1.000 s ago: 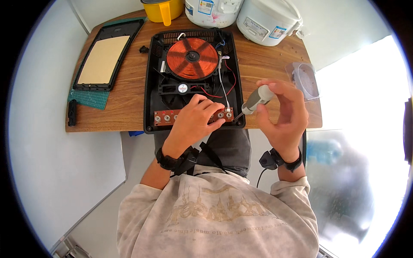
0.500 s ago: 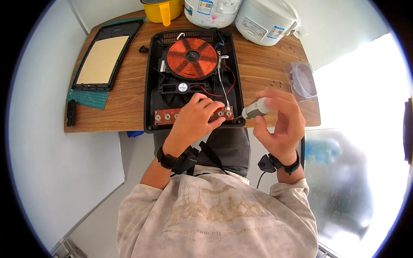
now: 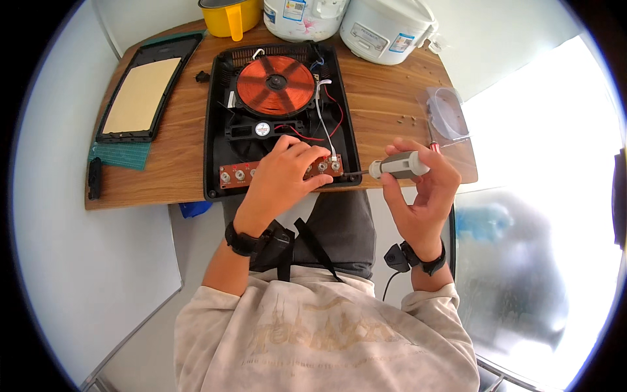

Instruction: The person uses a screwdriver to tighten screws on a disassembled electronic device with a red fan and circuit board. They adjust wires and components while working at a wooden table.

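Note:
An opened induction cooker base (image 3: pixel 215 140) lies in front of me, with a copper coil (image 3: pixel 261 81) at its far end. A reddish-brown circuit board (image 3: pixel 234 176) with round buttons runs along its near edge. My left hand (image 3: pixel 277 179) lies over the board's middle, thumb and fingers closed on it and hiding part of it. In my right hand (image 3: pixel 428 202) is a screwdriver (image 3: pixel 400 166) with a grey and white handle, held almost level. Its shaft points left to the board's right end; whether the tip touches anything is unclear. A white cable (image 3: pixel 322 108) plugs into the board near there.
At the left rests a black-framed cover panel (image 3: pixel 142 95) on a green cutting mat (image 3: pixel 121 157). A yellow pot (image 3: pixel 225 18) and two rice cookers (image 3: pixel 385 29) stand behind. Small screws (image 3: pixel 408 120) and a clear plastic piece (image 3: pixel 447 112) are on the right.
The view has shifted, so the scene sits slightly further left. The screwdriver has come more level, and its shaft now shows pointing to the board's right end. My left hand stays on the board.

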Demonstrator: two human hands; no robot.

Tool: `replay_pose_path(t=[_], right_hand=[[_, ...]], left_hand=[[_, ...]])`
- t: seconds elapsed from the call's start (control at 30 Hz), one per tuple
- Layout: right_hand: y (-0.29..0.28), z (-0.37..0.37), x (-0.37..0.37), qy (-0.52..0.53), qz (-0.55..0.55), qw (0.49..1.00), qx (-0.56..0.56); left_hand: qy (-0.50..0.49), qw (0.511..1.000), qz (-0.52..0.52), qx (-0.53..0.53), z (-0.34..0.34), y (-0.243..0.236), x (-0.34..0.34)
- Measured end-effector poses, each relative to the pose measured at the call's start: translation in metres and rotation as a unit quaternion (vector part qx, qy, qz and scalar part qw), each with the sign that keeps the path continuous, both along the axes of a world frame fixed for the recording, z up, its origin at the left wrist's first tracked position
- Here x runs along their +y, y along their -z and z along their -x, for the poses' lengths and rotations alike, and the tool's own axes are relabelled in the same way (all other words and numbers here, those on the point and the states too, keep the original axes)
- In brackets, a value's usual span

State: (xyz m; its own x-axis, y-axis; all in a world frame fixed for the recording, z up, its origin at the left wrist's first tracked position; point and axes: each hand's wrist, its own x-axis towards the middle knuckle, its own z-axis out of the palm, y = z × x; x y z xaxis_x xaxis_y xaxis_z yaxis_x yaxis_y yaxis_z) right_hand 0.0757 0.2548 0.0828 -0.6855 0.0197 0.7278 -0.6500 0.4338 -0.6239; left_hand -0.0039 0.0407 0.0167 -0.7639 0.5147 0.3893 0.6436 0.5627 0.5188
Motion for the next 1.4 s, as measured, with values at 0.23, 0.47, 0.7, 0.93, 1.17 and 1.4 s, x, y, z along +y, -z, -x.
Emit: replay_pose_path(t=[0.23,0.47,0.7,0.93,1.17,1.4], right_hand=[[0.009,-0.004,0.010,0.033,-0.029,0.999,0.002],[0.016,0.002,0.013,0.023,0.060,0.998,0.013],[0.014,0.005,0.020,0.027,0.066,0.997,0.021],[0.020,0.013,0.021,0.007,0.068,0.997,0.022],[0.021,0.015,0.025,-0.009,0.030,0.999,0.025],[0.026,0.016,0.021,0.010,0.040,0.999,0.024]], left_hand=[[0.007,0.999,0.007,-0.031,-0.002,-0.004,0.000],[0.001,1.000,0.003,-0.023,0.000,-0.001,-0.002],[-0.007,1.000,0.014,-0.020,-0.002,-0.002,0.000],[-0.005,1.000,0.010,-0.003,-0.002,-0.002,0.001],[-0.005,1.000,0.009,-0.012,-0.004,-0.002,0.002],[-0.005,1.000,0.005,0.011,-0.002,0.003,0.002]])
